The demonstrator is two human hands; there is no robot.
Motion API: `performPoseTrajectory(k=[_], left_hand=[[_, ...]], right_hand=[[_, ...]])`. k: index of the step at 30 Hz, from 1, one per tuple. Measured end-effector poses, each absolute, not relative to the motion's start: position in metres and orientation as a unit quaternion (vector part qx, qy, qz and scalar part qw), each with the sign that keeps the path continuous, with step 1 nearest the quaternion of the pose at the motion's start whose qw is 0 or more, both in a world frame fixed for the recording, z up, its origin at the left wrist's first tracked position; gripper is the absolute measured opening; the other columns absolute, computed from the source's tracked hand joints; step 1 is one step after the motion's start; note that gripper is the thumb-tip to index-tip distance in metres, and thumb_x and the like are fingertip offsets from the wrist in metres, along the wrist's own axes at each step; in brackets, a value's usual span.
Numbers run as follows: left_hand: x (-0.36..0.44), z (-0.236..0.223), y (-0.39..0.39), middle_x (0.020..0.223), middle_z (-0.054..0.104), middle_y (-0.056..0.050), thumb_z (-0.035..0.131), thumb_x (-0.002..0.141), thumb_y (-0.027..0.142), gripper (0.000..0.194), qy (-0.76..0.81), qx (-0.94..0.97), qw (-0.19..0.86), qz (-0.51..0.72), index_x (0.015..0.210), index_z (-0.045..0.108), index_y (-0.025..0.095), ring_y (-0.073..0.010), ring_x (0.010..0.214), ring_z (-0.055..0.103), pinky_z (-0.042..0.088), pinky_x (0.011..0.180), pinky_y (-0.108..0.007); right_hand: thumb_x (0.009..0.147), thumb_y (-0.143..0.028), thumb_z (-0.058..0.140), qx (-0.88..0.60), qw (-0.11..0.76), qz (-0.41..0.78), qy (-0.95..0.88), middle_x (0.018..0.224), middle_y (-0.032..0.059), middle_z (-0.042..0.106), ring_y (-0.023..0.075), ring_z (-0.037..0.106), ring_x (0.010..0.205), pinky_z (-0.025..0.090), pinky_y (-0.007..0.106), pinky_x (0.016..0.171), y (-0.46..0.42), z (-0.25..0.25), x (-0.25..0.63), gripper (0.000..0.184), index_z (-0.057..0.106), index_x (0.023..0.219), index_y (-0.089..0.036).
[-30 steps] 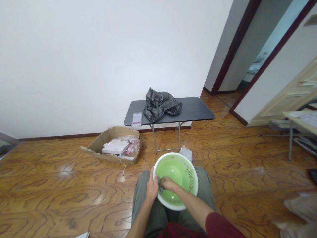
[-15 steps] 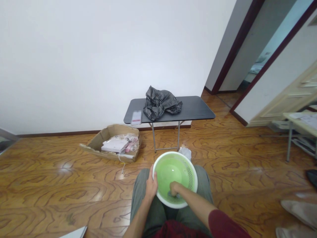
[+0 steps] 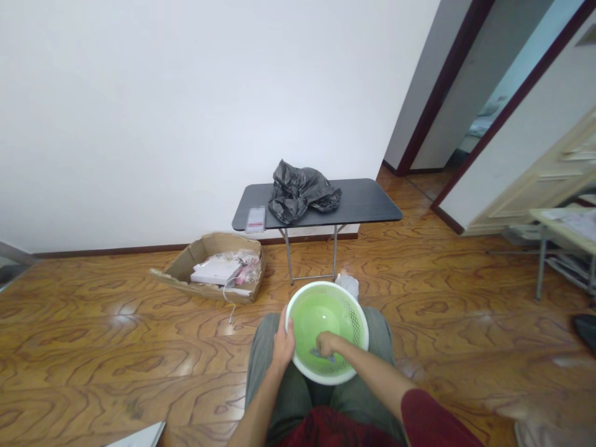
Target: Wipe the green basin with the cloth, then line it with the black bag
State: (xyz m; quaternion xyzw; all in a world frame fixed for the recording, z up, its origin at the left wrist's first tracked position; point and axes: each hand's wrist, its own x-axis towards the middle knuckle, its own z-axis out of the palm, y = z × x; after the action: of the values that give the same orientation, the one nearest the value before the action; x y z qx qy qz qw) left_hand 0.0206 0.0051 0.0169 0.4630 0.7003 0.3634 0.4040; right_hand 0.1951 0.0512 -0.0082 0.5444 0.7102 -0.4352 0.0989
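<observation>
A round basket (image 3: pixel 347 310), green inside with a white rim and perforated sides, rests tilted on my lap between my thighs. My left hand (image 3: pixel 284 340) grips its left rim, thumb on the inner side and fingers around the outside. Inside the basket my right hand (image 3: pixel 327 343) is closed on a small grey-blue cloth (image 3: pixel 316 352), pressed near the inner wall. Most of the cloth is hidden under the fingers.
Ahead stands a black folding table (image 3: pixel 367 202) bearing a crumpled black plastic bag (image 3: pixel 302 189) and a small card (image 3: pixel 256 220). A cardboard box (image 3: pixel 184 267) of packaging sits left on the wooden floor. A white bag (image 3: pixel 347 285) lies behind the basket. A pale table (image 3: pixel 565 226) stands right.
My right hand has moved slightly up and left inside the basket with the cloth, and more of the cloth shows. My left hand keeps its hold on the rim.
</observation>
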Motion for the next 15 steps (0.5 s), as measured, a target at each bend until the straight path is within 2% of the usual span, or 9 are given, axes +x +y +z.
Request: performPoseTrajectory(k=[3, 6, 9, 12, 15], left_hand=[[0.021, 0.019, 0.006, 0.153, 0.052, -0.007, 0.031, 0.102, 0.045, 0.059, 0.700, 0.457, 0.416, 0.358, 0.156, 0.035, 0.022, -0.0242, 0.137, 0.053, 0.039, 0.116, -0.039], [0.022, 0.019, 0.006, 0.155, 0.050, -0.006, 0.032, 0.102, 0.045, 0.059, 0.699, 0.456, 0.414, 0.363, 0.155, 0.037, 0.022, -0.0234, 0.139, 0.051, 0.038, 0.117, -0.038], [0.023, 0.017, 0.007, 0.156, 0.048, -0.007, 0.032, 0.101, 0.046, 0.059, 0.697, 0.460, 0.412, 0.366, 0.155, 0.037, 0.021, -0.0234, 0.141, 0.048, 0.035, 0.119, -0.038], [0.023, 0.014, 0.007, 0.157, 0.047, -0.006, 0.032, 0.102, 0.046, 0.059, 0.693, 0.463, 0.411, 0.369, 0.155, 0.036, 0.022, -0.0238, 0.143, 0.046, 0.033, 0.120, -0.040], [0.023, 0.012, 0.006, 0.156, 0.048, -0.006, 0.033, 0.102, 0.047, 0.059, 0.691, 0.462, 0.410, 0.375, 0.155, 0.036, 0.023, -0.0239, 0.141, 0.047, 0.034, 0.119, -0.041]], right_hand=[[0.067, 0.000, 0.058, 0.550, 0.054, -0.390, 0.737, 0.086, 0.0065, 0.074, 0.0217, 0.067, 0.088, 0.050, 0.032, 0.084, 0.058, 0.012, 0.217, 0.033, 0.077, 0.088, -0.015], [0.081, -0.003, 0.047, 0.514, -0.116, -0.302, 0.795, 0.109, 0.0088, 0.070, 0.0191, 0.062, 0.104, 0.047, 0.033, 0.097, 0.064, 0.043, 0.226, 0.046, 0.072, 0.116, -0.019], [0.087, -0.006, 0.044, 0.486, -0.257, -0.199, 0.811, 0.115, 0.0111, 0.066, 0.0210, 0.058, 0.108, 0.048, 0.036, 0.098, 0.077, 0.073, 0.221, 0.047, 0.069, 0.124, -0.020], [0.089, -0.005, 0.044, 0.491, -0.274, -0.142, 0.814, 0.122, 0.0132, 0.063, 0.0237, 0.053, 0.114, 0.047, 0.041, 0.100, 0.097, 0.083, 0.205, 0.046, 0.069, 0.125, -0.021], [0.090, -0.004, 0.045, 0.490, -0.219, -0.136, 0.833, 0.118, 0.0125, 0.064, 0.0234, 0.052, 0.111, 0.048, 0.038, 0.098, 0.111, 0.074, 0.181, 0.045, 0.070, 0.123, -0.020]])
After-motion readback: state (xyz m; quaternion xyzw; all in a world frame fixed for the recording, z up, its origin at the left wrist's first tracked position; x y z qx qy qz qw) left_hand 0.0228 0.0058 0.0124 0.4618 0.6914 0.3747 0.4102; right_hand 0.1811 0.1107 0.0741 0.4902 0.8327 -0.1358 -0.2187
